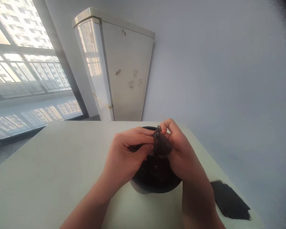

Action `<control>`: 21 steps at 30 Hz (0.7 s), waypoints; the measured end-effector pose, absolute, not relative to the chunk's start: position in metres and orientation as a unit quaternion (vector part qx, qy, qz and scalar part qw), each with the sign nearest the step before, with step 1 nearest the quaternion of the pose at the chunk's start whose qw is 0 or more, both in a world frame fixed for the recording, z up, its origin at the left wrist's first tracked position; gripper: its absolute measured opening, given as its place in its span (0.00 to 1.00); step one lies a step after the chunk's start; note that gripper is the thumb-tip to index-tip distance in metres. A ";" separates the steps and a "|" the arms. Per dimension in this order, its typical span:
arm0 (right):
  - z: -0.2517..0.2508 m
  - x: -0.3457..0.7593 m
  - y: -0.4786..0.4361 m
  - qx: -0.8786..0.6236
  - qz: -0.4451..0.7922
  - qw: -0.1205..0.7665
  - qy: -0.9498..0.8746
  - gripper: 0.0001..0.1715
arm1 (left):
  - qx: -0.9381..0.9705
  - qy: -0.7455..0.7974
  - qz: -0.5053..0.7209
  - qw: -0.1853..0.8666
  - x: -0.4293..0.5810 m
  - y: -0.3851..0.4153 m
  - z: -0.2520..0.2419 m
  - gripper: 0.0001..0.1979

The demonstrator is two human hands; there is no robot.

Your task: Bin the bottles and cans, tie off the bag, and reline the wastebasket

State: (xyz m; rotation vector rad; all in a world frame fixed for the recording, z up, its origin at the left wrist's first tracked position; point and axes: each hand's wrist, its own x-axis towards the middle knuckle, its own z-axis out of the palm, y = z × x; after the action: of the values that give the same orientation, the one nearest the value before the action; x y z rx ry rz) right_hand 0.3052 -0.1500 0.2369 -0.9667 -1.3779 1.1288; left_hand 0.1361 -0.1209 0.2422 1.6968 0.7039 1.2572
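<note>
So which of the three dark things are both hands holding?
The small dark brown piece held above the black bowl; the flat black item lies on the table at right.

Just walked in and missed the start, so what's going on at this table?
A person is holding a small dark piece between both hands, just above a black bowl on the pale table. The left hand has it from one side, the right hand from the other. I can't tell what the piece is. A flat dark item lies to the bowl's right.
</note>
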 end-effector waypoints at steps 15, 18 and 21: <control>0.242 0.306 -0.155 -0.424 0.368 0.552 -0.616 0.20 | 0.672 0.360 0.564 0.317 0.138 -0.123 0.234 0.12; 0.241 0.308 -0.155 -0.447 0.298 0.551 -0.638 0.11 | 0.668 0.355 0.551 0.353 0.139 -0.125 0.234 0.08; 0.239 0.309 -0.156 -0.452 0.284 0.573 -0.622 0.13 | 0.646 0.320 0.531 0.445 0.138 -0.123 0.234 0.04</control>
State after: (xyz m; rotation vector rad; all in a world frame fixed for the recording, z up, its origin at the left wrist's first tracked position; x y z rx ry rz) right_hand 0.3093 -0.1557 0.2395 -1.0604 -1.4591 0.6648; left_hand 0.1375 -0.1235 0.2337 1.6012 0.7917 1.3166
